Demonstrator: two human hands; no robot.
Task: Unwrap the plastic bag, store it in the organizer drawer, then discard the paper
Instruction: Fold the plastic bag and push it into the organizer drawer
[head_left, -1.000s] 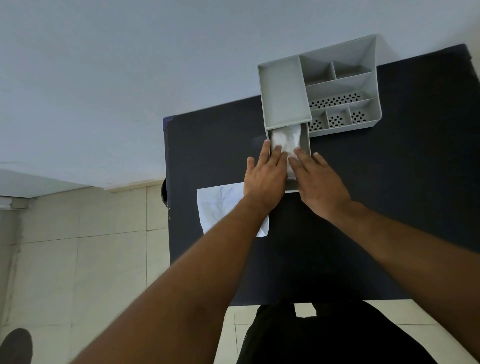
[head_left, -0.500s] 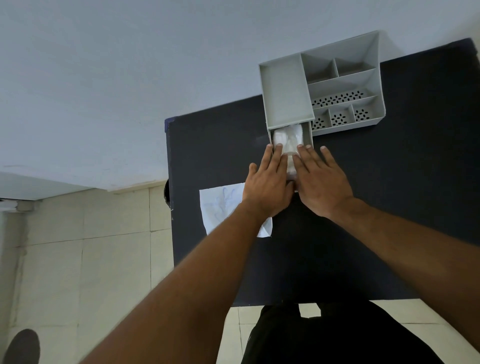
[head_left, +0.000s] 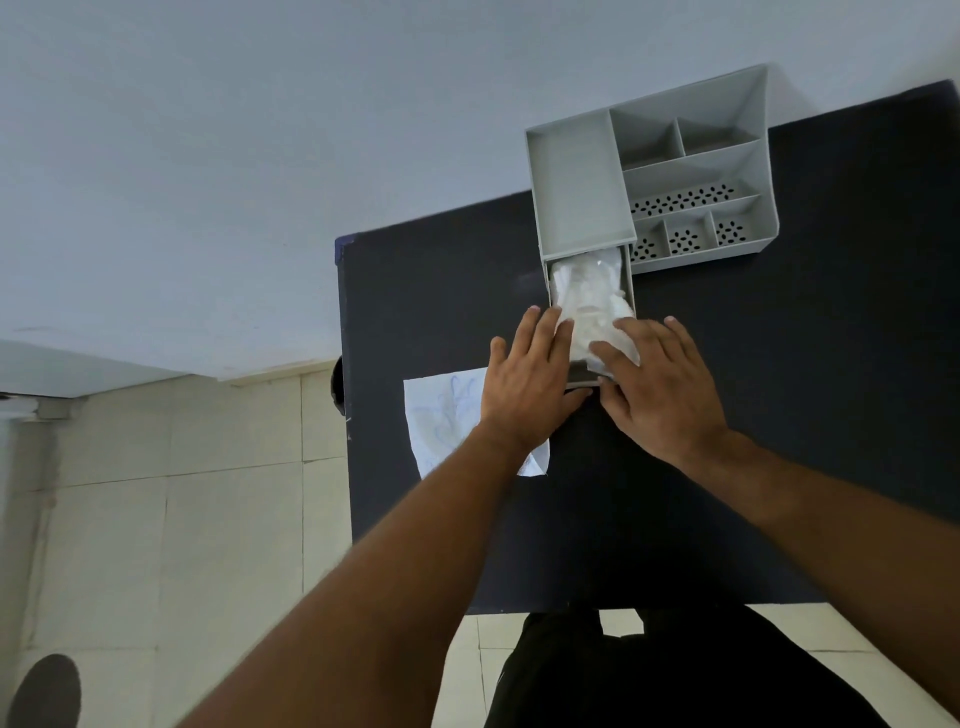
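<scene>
Since half a second ago the drawer (head_left: 549, 291) shows more of itself from under the organizer, and both hands have drawn back toward the person, so more of the plastic bag is uncovered.

A dark table (head_left: 779, 415) fills the right of the view, against a pale wall, with a tiled floor to the left. The grey desk organizer (head_left: 691, 171) sits at the table's far edge, with open compartments on its right, some with perforated bottoms, and a flat tray section on its left over the drawer. The drawer sticks out toward the person, and the crumpled clear plastic bag (head_left: 589, 296) lies inside it, bulging above the rim. The white paper (head_left: 441, 415) lies flat on the table left of the drawer, partly hidden under the left wrist.

The left hand (head_left: 524, 384) lies flat, fingers extended and together, along the drawer's left side, fingertips touching the bag. The right hand (head_left: 660, 384) rests spread over the drawer's near right corner, fingers extended onto the bag's near end, gripping nothing.
</scene>
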